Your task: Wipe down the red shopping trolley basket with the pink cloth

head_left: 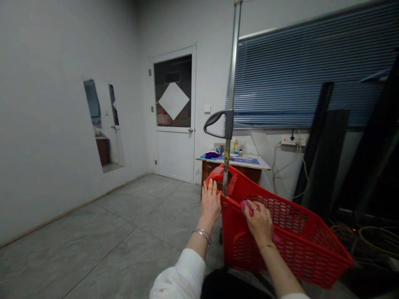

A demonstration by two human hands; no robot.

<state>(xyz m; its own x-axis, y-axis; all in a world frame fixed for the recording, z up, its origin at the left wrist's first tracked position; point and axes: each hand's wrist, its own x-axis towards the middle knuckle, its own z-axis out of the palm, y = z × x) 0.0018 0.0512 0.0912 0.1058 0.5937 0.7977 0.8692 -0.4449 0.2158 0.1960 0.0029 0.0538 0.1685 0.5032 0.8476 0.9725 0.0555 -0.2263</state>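
The right hand (261, 222) clutches a pink cloth (245, 207) at the near rim of the red shopping basket (307, 250), which stretches rightward, left hand (211, 203) unclenched beside the pole (233, 70).

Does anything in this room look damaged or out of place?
Two things, mildly. The metal pole at the red basket has a blotchy yellow-and-dark patch low down, as if worn or half-peeled. At far right, loose cables lie tangled near the leaning dark panels, which looks untidy.

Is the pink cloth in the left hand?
No, the right hand holds the pink cloth, while the left hand rests on the red basket.
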